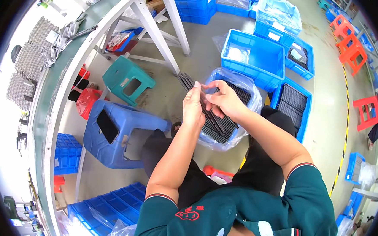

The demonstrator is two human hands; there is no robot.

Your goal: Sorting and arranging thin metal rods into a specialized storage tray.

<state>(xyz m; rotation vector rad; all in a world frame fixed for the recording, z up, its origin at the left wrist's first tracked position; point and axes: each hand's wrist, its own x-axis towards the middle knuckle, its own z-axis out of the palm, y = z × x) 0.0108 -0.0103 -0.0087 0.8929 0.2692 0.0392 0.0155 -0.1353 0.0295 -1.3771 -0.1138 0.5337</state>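
Several thin black rods (186,80) lie together in a slanting bundle, gripped by my left hand (192,106). My right hand (225,100) meets the bundle from the right, its fingers bent in and pressed around the rods near their middle. Part of those fingers is hidden behind the rods and my left hand. Beneath both hands stands a bin lined with clear plastic (256,98), holding rows of similar black rods (222,135). The lower ends of the held rods overlap the bin's contents in view.
An open blue crate (254,70) stands beyond the bin; another crate of black rods (291,102) is at the right. To the left are a blue stool (94,140) bearing a dark phone-like slab (107,126), a green stool (120,72) and a long workbench (64,73).
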